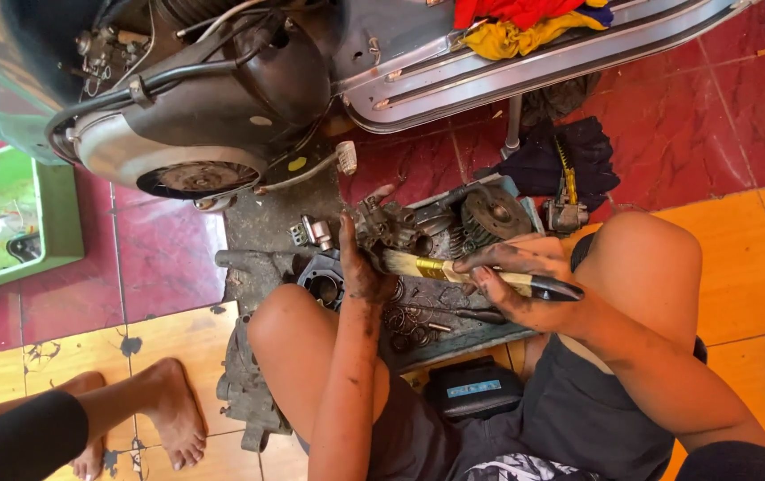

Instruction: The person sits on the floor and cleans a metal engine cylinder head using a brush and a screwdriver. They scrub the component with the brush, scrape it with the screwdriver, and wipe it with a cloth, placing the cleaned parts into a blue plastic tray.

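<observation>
Scooter engine point(187, 116) sits big above the parts tray point(454, 334), where the left hand point(360, 267) is wrapped tight around a greasy carburetor point(387, 227) and the right hand point(525, 285) grips a paintbrush point(463, 272), bristles touching it.

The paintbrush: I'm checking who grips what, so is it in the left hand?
No. The right hand grips the paintbrush by its handle, while the left hand holds a grimy metal engine part.
</observation>
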